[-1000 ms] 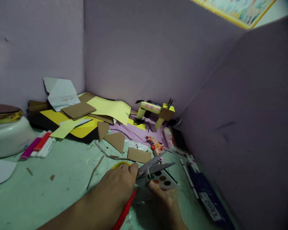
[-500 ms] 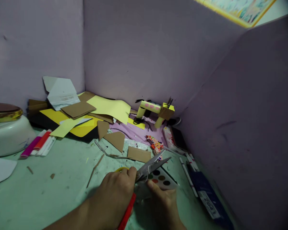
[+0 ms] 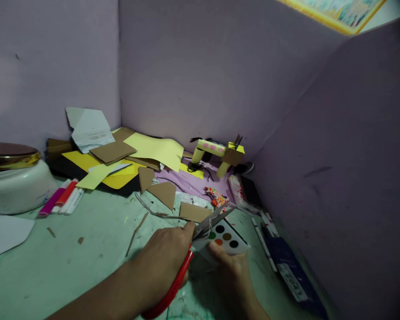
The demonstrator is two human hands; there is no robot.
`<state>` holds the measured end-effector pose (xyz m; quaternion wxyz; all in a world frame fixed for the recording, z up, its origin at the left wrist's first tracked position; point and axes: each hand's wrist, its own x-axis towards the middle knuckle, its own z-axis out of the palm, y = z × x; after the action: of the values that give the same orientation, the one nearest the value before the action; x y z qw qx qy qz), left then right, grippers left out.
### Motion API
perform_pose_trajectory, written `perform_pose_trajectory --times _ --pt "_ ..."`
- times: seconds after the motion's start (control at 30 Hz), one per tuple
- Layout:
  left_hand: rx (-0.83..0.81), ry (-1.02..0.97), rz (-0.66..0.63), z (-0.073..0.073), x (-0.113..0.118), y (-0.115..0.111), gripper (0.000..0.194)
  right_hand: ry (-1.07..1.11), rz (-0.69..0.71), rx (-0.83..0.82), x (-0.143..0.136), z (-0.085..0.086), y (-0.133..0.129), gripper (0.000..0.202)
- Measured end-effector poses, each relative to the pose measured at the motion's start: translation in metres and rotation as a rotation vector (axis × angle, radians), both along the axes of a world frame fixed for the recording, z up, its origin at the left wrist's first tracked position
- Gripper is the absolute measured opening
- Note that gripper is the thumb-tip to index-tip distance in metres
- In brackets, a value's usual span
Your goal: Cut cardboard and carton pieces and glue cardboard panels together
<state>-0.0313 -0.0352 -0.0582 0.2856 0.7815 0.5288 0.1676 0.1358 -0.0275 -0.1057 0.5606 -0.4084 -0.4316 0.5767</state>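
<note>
My left hand [image 3: 169, 249] is closed around the red-handled scissors [image 3: 214, 218], whose blades point away and to the right. Between thumb and fingers, my right hand [image 3: 231, 271] pinches a white card with coloured round dots [image 3: 232, 236]. The blades lie across the card's upper left edge, nearly together, and a thin white curl hangs by them. Just beyond the blades rests a brown cardboard rectangle [image 3: 195, 212]. A red patterned paper piece [image 3: 216, 195] lies past the blade tips. The fingers under the card are mostly hidden.
Yellow paper [image 3: 156, 149], cardboard pieces [image 3: 113, 152] and an envelope [image 3: 91, 129] pile up at the back. A yellow animal figure [image 3: 211, 146] stands near the wall. Markers [image 3: 65, 195] and a white pot [image 3: 16, 189] sit left; a blue pack [image 3: 286, 266] lies right.
The scissor blades have drawn closer together. Both hands and the card have risen slightly in view, and the card's dots show more fully. The view has shifted a little.
</note>
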Motion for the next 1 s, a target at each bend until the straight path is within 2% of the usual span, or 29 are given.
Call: perform_pose_trajectory --times 0.07,0.13,0.27,0.4,0.47,0.57,0.7,0.77,0.87,1.0 --pt "-0.016 0.047 0.006 0.003 0.003 -0.001 0.063 -0.098 -0.049 -0.018 0.0 0.001 -0.002 0.027" --pt "-0.008 0.079 0.021 0.005 0.006 -0.002 0.061 -0.159 -0.083 -0.027 0.001 0.0 -0.004 0.03" --pt "0.049 0.112 0.038 0.004 0.008 -0.003 0.037 -0.199 -0.09 -0.029 0.002 -0.002 -0.006 0.028" --pt "0.108 0.026 0.031 -0.005 0.004 -0.004 0.018 -0.2 -0.045 -0.009 0.003 -0.002 -0.006 0.022" --pt "0.131 -0.034 -0.005 -0.006 0.001 -0.002 0.014 -0.122 -0.021 0.002 0.001 0.001 -0.004 0.021" --pt "0.107 -0.204 0.017 -0.002 -0.008 0.002 0.017 0.093 0.052 0.004 -0.003 0.006 0.001 0.03" --pt "-0.007 -0.478 0.295 0.005 -0.02 0.013 0.016 0.196 0.154 -0.128 -0.005 0.011 0.006 0.044" --pt "-0.047 -0.599 0.373 0.006 -0.023 0.016 0.017 0.189 0.216 -0.206 -0.005 0.012 0.006 0.047" --pt "-0.114 -0.722 0.356 0.007 -0.023 0.018 0.022 0.186 0.325 -0.284 -0.004 0.014 0.003 0.05" --pt "-0.199 -0.703 0.28 0.01 -0.024 0.016 0.026 0.162 0.475 -0.383 -0.003 0.015 0.0 0.04"
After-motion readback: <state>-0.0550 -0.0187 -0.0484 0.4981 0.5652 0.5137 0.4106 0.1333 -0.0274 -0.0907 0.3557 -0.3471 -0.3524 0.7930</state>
